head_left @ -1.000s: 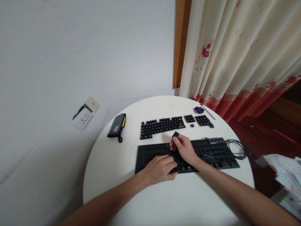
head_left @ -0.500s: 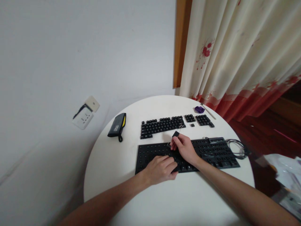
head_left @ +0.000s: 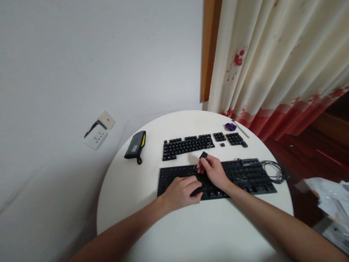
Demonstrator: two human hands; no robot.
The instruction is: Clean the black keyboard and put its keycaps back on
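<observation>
Right of and below centre, the right hand [head_left: 214, 171] is gripping a wire tool [head_left: 203, 155] over the keyboard [head_left: 247, 176], the left hand [head_left: 181, 191] is resting there, its hold unclear, and a forward slip is risking scattered keycaps [head_left: 187, 146] above.

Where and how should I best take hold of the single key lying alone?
Probably best to pinch two opposite sides of the key, coming from above: it is small and low on the table, with gaps between it and the neighbouring keys.
</observation>
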